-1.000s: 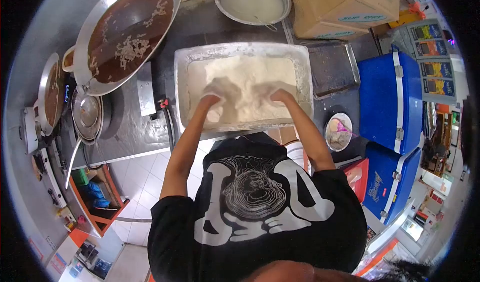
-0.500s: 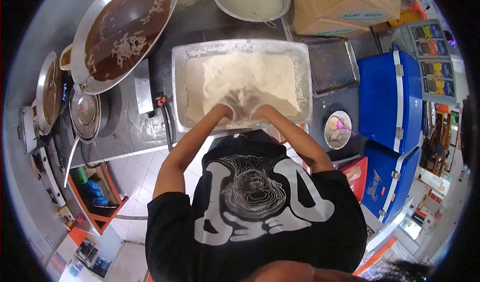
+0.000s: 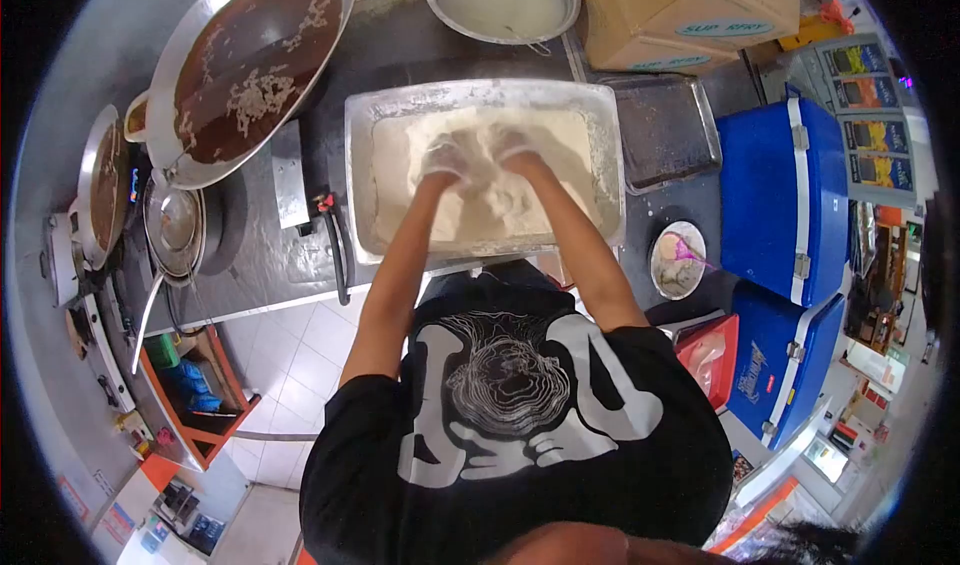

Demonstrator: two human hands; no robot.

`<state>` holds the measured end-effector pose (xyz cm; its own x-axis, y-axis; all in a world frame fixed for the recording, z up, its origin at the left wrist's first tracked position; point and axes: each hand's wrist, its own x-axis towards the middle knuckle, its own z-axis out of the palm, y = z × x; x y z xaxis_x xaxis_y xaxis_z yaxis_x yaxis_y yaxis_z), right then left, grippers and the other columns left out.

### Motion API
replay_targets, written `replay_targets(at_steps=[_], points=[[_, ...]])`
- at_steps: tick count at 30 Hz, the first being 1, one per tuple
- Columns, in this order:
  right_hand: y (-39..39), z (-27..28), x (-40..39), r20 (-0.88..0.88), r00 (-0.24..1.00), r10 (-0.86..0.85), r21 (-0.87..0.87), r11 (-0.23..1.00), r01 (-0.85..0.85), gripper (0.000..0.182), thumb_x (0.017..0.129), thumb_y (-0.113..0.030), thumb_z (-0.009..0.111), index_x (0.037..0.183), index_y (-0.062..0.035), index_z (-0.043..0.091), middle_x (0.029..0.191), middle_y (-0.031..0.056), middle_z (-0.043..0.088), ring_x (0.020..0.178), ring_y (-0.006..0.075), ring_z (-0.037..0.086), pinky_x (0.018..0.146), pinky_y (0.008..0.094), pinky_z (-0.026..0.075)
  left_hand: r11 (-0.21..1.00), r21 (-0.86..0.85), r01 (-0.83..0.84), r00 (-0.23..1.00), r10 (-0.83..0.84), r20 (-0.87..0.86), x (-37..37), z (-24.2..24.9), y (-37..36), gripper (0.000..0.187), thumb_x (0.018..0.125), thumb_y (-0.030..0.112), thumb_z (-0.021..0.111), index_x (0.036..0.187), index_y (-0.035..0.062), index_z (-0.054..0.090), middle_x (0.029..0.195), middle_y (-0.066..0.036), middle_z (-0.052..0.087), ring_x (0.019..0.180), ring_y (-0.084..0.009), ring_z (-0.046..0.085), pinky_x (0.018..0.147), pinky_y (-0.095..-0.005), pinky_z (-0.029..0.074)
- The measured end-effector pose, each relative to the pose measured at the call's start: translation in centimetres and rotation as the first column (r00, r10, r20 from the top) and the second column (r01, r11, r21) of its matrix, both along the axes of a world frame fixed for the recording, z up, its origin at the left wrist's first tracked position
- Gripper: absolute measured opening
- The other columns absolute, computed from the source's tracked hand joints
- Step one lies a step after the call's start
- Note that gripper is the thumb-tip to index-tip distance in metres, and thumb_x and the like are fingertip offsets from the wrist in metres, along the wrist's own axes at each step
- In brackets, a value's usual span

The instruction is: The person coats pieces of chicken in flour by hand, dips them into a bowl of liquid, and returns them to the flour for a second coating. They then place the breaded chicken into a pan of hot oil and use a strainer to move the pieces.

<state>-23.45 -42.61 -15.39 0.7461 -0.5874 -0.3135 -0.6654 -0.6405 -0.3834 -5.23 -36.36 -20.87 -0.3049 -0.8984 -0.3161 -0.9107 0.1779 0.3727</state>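
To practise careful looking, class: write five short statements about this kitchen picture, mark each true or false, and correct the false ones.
1. Both hands, the left hand and the right hand, are in the flour. True.
2. The flour lies in a round glass bowl. False: it lies in a rectangular metal tray.
3. The big wok beside the tray holds dark brown liquid. True.
4. The coolers to the person's right are red. False: they are blue.
5. The hands are far apart at opposite ends of the tray. False: they are close together near its middle.
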Motion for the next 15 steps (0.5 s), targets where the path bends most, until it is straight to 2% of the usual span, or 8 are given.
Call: replay_targets(at_steps=[3,4,5,9,10,11,12,15], points=[[4.0,-5.8,1.8,0.269,0.963,-0.006,-0.257,0.963,0.077,0.029,0.075,-0.015,0.045,0.095,0.0004,0.058,0.095,0.0243,0.056,0.086,0.0300,0.056,0.073,0.0388,0.044,0.966,-0.259,-0.016,0.998,0.030,0.048,-1.9,4.4,0.4,0.038,0.067,0.031,0.060,0.095,0.0047,0.059,0.096,-0.017,0.058,0.082,-0.0300,0.057,0.074,-0.0384,0.046],[4.3,-0.7,1.4,0.077,0.997,-0.033,0.279,0.960,0.010,0.052,0.072,-0.025,0.059,0.114,0.0011,0.045,0.091,0.0245,0.057,0.083,0.0343,0.057,0.079,0.0395,0.043,0.997,-0.069,-0.040,0.999,0.041,0.012,-2.1,5.6,1.6,0.034,0.069,0.031,0.059,0.091,0.0041,0.060,0.096,-0.018,0.058,0.083,-0.0298,0.057,0.074,-0.0372,0.046],[5.5,-0.6,1.0,0.071,0.997,-0.026,0.292,0.956,0.004,0.052,0.072,-0.025,0.059,0.114,0.0011,0.045,0.091,0.0245,0.057,0.083,0.0343,0.057,0.079,0.0395,0.043,0.989,0.136,-0.060,0.998,0.064,-0.025,-2.5,6.3,3.5,0.032,0.071,0.031,0.058,0.087,0.0036,0.061,0.095,-0.019,0.058,0.084,-0.0297,0.057,0.073,-0.0360,0.046],[7.0,-1.1,1.4,0.045,0.999,0.018,0.158,0.987,-0.025,0.049,0.072,-0.024,0.058,0.113,0.0006,0.047,0.089,0.0236,0.058,0.082,0.0340,0.057,0.081,0.0398,0.042,0.984,0.138,0.109,0.994,-0.104,-0.045,-0.6,2.4,6.6,0.032,0.076,0.030,0.055,0.088,0.0013,0.060,0.093,-0.019,0.059,0.084,-0.0284,0.057,0.073,-0.0339,0.046],[8.0,-1.4,1.1,0.034,0.999,0.020,0.132,0.991,-0.024,0.048,0.072,-0.024,0.057,0.112,0.0005,0.048,0.089,0.0234,0.058,0.082,0.0339,0.057,0.081,0.0399,0.041,0.973,0.225,0.056,0.943,0.022,-0.331,-0.4,-1.6,6.4,0.030,0.076,0.025,0.053,0.093,0.0006,0.058,0.095,-0.018,0.059,0.086,-0.0277,0.057,0.076,-0.0338,0.044],[9.2,-1.7,0.4,0.018,1.000,0.022,0.109,0.994,-0.024,0.047,0.072,-0.024,0.057,0.112,0.0004,0.048,0.088,0.0232,0.058,0.082,0.0339,0.057,0.082,0.0400,0.041,0.945,0.325,0.031,0.799,0.172,-0.576,-1.1,0.6,6.5,0.030,0.076,0.020,0.051,0.097,-0.0001,0.057,0.097,-0.017,0.059,0.089,-0.0269,0.057,0.079,-0.0337,0.043],[9.1,-2.0,0.1,0.005,1.000,0.022,0.066,0.998,-0.022,0.046,0.073,-0.023,0.057,0.111,0.0002,0.049,0.088,0.0230,0.058,0.082,0.0338,0.057,0.083,0.0401,0.041,0.867,0.489,-0.096,0.712,0.404,-0.575,-2.3,3.0,5.2,0.037,0.077,0.020,0.049,0.105,-0.0036,0.052,0.095,-0.023,0.057,0.093,-0.0264,0.055,0.084,-0.0328,0.041],[9.2,-2.6,-0.5,-0.030,0.999,0.035,-0.042,0.998,-0.036,0.044,0.073,-0.023,0.056,0.110,-0.0001,0.050,0.086,0.0224,0.058,0.082,0.0336,0.057,0.084,0.0403,0.039,0.874,0.431,-0.224,0.878,0.373,-0.301,-4.0,11.1,3.7,0.048,0.077,0.022,0.050,0.115,-0.0063,0.043,0.095,-0.028,0.053,0.101,-0.0267,0.050,0.088,-0.0331,0.038]])
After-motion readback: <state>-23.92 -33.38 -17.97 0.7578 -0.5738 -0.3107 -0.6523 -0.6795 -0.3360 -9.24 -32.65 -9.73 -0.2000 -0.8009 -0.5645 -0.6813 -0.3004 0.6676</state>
